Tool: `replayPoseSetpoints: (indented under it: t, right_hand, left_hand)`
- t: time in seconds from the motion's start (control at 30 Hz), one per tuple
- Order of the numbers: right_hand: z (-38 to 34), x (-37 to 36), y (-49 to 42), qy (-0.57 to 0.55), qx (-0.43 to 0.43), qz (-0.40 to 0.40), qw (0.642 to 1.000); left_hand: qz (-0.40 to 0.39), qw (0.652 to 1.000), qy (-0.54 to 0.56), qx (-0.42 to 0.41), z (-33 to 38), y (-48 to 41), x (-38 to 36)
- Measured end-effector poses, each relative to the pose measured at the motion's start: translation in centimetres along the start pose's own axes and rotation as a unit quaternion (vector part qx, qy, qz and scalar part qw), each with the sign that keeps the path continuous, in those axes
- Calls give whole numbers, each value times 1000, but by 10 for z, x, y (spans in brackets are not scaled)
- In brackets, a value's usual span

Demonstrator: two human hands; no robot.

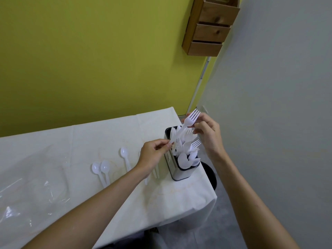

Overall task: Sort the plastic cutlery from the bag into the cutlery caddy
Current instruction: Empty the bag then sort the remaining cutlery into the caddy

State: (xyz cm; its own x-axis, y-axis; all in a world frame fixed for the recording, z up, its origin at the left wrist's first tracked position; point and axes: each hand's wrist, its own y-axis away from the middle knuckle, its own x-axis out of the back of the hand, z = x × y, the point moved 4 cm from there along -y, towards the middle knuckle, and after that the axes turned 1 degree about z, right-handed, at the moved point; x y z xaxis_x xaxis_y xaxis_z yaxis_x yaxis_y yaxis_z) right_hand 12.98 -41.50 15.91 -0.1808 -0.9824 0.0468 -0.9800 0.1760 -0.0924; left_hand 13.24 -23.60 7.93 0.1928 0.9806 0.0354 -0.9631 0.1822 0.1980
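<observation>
L hand (152, 156) & R hand (209, 135) each pinch one fork (190, 119) end, over caddy (177, 175).

Olive-green wall (89, 60) beyond the right hand (208, 135), grey wall (278, 105) to its right, wooden rack (210, 29) high above it, white-clothed table (53, 144) below, grey floor (224, 221).

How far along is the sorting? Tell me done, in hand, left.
Done: the caddy already holds many forks and spoons. In hand: the left hand and right hand pinch one fork above it. Left: three loose spoons and a few other pieces lie on the table.
</observation>
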Motion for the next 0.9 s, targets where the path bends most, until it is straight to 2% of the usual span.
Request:
replayPoseSetpoints:
  t: [0.1,0.27,0.33,0.47,0.6,0.73,0.9]
  right_hand:
    - [-5,1,1,15,24,20,999]
    - [-15,17,0,17,97,152,983]
    - [-15,23,2,51,121,175,976]
    - [2,13,13,237,144,138,951]
    - [26,2,24,318,186,102,924]
    - [38,-1,30,347,243,72,903]
    - [51,0,35,346,200,17,917]
  left_hand:
    - [0,1000,-5,-8,4,2,-3]
    - [43,998,-36,-36,9,7,-2]
    - [60,996,-35,-55,10,11,-2]
    - [21,991,-78,-108,13,15,-10]
    - [28,980,-146,-133,19,12,-17]
    - [26,970,-199,-138,13,6,-15]
    - [26,978,-170,-118,5,6,-15]
